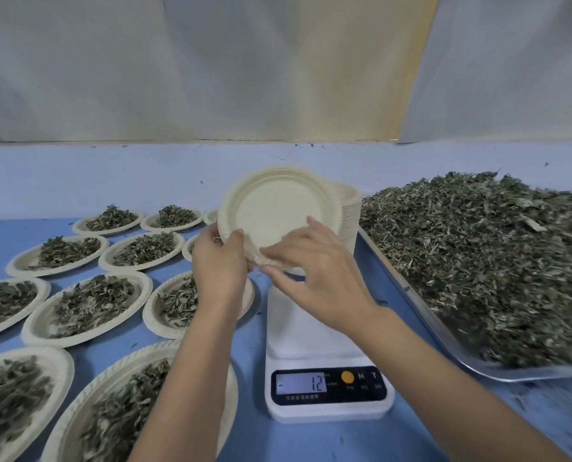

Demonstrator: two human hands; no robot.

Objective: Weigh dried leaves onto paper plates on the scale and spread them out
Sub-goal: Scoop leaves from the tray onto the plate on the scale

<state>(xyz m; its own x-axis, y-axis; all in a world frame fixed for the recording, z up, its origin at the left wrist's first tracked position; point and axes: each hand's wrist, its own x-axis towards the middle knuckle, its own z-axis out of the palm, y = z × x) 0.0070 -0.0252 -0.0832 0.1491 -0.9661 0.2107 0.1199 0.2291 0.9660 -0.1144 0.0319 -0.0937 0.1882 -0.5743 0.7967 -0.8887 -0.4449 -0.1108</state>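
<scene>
An empty cream paper plate (pixel 274 208) is held tilted toward me above the white scale (pixel 314 331). My left hand (pixel 219 265) grips its lower left rim with thumb over the edge. At the plate's lower rim my right hand (pixel 314 271) pinches the edge with curled fingers; that rim looks like more than one plate layer. The scale's platform is bare and its display (pixel 301 383) reads minus 12. A large heap of dried leaves (pixel 484 258) fills a metal tray (pixel 421 305) on the right.
A stack of empty plates (pixel 349 211) stands behind the held plate. Several plates with leaf portions (pixel 88 305) cover the blue table (pixel 258 438) on the left. A pale wall (pixel 278 68) rises behind the table.
</scene>
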